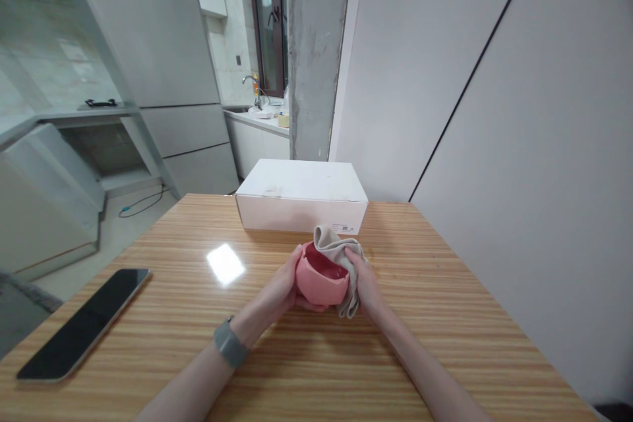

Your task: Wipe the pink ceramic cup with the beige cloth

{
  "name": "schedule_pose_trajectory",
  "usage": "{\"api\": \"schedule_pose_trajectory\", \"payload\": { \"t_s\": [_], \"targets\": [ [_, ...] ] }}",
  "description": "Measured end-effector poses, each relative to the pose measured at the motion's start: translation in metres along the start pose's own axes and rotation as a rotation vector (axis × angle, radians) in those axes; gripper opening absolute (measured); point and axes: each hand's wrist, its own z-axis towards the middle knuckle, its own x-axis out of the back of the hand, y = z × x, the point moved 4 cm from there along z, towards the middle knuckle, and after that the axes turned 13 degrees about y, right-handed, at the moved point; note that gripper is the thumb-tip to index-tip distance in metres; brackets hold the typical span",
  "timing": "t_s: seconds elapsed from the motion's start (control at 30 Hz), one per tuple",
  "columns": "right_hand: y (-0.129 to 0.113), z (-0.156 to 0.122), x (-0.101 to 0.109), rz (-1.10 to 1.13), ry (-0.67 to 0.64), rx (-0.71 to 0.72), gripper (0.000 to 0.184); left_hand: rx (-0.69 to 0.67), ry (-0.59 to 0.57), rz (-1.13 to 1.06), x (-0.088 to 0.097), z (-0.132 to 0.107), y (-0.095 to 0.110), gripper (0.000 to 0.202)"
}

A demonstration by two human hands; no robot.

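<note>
A pink bowl (319,280) is held just above the wooden table (297,369), tilted with its opening toward me. My left hand (285,288) cups its left side, fingers wrapped under it. My right hand (364,283) grips a beige cloth (336,249) that drapes over the bowl's right rim and hangs down its side. A grey band sits on my left wrist.
A closed white cardboard box (301,194) lies just beyond the bowl. A dark phone (84,323) lies face up near the table's left edge. A white wall runs along the right. A fridge (158,59) and a kitchen counter with a tap stand behind.
</note>
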Motion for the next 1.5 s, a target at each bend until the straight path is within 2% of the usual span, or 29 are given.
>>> {"api": "schedule_pose_trajectory", "payload": {
  "t_s": [0.1, 0.27, 0.37, 0.47, 0.57, 0.7, 0.8, 0.87, 1.07, 1.2, 1.3, 1.4, 1.5],
  "targets": [
    [-0.001, -0.004, 0.0, -0.01, 0.084, 0.057, 0.035, -0.111, 0.085, -0.014, 0.0, -0.001, 0.001, 0.062],
    [-0.007, -0.028, -0.01, 0.019, 0.19, 0.26, 0.036, -0.309, 0.222, -0.036, 0.002, -0.004, 0.002, 0.055],
    [-0.012, -0.036, -0.011, 0.029, 0.2, 0.326, 0.032, -0.373, 0.154, -0.116, -0.001, -0.005, 0.006, 0.047],
    [-0.016, -0.03, -0.006, 0.017, 0.192, 0.293, 0.033, -0.253, 0.024, -0.115, -0.004, -0.003, 0.008, 0.046],
    [-0.019, -0.018, 0.001, 0.007, 0.19, 0.237, 0.032, -0.086, 0.0, -0.085, 0.001, -0.001, 0.008, 0.054],
    [-0.018, -0.009, 0.001, 0.008, 0.096, 0.168, 0.029, -0.021, -0.03, -0.114, 0.0, -0.003, 0.007, 0.053],
    [-0.013, -0.009, -0.004, -0.027, -0.012, 0.097, 0.031, -0.043, 0.032, -0.141, -0.003, -0.003, 0.005, 0.044],
    [-0.013, -0.011, -0.006, -0.073, -0.01, 0.102, 0.032, -0.082, 0.09, -0.155, -0.003, -0.002, 0.004, 0.039],
    [-0.018, -0.02, -0.008, -0.081, 0.07, 0.22, 0.03, -0.212, 0.144, -0.128, 0.0, 0.002, 0.003, 0.041],
    [-0.008, -0.027, -0.013, -0.053, 0.08, 0.293, 0.033, -0.325, 0.166, -0.133, 0.001, -0.001, 0.008, 0.045],
    [-0.002, -0.032, -0.018, -0.03, 0.085, 0.407, 0.036, -0.381, 0.205, -0.172, -0.001, -0.004, 0.009, 0.043],
    [-0.004, -0.032, -0.018, -0.011, 0.106, 0.473, 0.034, -0.39, 0.183, -0.243, -0.005, -0.007, 0.009, 0.039],
    [-0.01, -0.025, -0.012, 0.007, 0.132, 0.369, 0.031, -0.296, 0.088, -0.23, -0.009, -0.009, 0.009, 0.044]
  ]
}}
